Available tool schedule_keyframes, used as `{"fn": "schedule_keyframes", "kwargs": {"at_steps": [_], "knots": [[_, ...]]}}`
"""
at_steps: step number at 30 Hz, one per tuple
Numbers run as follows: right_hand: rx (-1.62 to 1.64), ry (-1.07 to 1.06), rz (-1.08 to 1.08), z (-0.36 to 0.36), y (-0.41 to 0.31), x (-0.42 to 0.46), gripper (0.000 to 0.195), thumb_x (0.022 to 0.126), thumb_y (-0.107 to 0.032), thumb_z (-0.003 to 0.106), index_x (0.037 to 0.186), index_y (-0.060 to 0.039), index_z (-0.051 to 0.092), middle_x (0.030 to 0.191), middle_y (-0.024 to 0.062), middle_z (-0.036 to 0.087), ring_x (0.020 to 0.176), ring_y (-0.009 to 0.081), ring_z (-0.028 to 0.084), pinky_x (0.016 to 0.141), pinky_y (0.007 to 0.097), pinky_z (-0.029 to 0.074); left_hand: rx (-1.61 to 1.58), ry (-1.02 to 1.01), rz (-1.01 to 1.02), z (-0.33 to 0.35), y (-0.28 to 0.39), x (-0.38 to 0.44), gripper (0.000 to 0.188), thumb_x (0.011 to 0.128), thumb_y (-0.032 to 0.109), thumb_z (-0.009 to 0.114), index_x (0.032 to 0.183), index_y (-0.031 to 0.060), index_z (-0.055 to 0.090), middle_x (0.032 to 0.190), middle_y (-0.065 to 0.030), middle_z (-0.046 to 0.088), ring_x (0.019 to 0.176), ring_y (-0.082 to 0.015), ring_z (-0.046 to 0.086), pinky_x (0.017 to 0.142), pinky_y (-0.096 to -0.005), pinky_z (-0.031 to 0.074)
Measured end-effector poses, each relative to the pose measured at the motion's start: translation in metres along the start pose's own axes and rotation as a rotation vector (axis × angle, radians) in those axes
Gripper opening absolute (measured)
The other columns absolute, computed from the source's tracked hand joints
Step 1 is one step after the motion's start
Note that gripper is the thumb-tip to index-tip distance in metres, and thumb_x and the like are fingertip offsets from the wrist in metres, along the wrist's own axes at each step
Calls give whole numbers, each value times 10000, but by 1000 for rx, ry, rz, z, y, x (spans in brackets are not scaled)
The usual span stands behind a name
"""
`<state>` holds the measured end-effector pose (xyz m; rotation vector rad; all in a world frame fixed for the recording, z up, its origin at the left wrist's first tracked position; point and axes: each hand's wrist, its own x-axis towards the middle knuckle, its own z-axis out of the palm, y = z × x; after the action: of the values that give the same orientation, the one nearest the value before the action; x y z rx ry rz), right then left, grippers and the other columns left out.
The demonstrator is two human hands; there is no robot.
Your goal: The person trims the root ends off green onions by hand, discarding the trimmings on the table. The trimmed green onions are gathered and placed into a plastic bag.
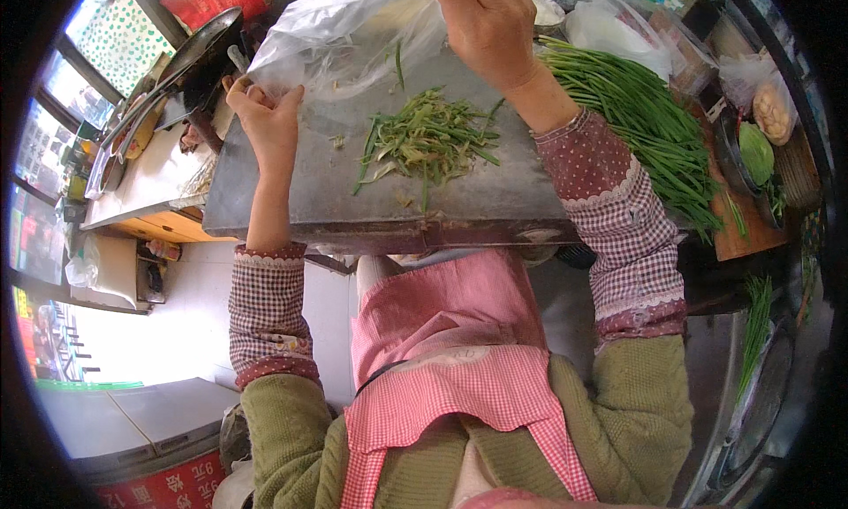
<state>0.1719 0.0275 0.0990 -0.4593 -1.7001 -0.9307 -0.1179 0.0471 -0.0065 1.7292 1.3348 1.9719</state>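
A thin clear plastic bag [344,35] is stretched between my two hands above the far part of a dark grey worktop [291,197]. My left hand [268,114] pinches its near left edge between thumb and fingers. Higher up and to the right, my right hand [493,32] grips the bag's other side; its fingertips are partly cut off by the top of the picture. Below the bag lies a loose heap of green and yellowed leaf trimmings [434,138]. To the right of my right forearm rests a large bundle of long green garlic chives [636,124].
A wok [205,45] with long-handled tools stands at the left on a side counter [159,197]. At the right are a white plastic bag [619,35], a wooden board [748,221], a bagged pale food [772,114] and a green vegetable [755,154]. More green stalks [755,330] lie lower right.
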Motion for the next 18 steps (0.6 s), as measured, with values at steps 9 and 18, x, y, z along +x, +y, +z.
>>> {"fn": "schedule_keyframes", "kwargs": {"at_steps": [9,18], "knots": [[-28,-13,-178,-13,-12,-17,323,788,-185,712,1108,-222,720,1111,-12,663,945,190,637,825,352,543,-448,-71,-247,2,-32,5,276,837,-65,694,1111,-40,677,1080,-87,705,966,-159,656,924,-301,495],[27,-73,-105,-22,-4,-27,333,754,-86,709,1078,-161,703,1047,1,659,977,216,634,870,333,552,-3,-173,279,2,-9,6,149,813,-31,689,959,-41,663,1148,-113,685,1057,-183,624,950,-277,453]]}}
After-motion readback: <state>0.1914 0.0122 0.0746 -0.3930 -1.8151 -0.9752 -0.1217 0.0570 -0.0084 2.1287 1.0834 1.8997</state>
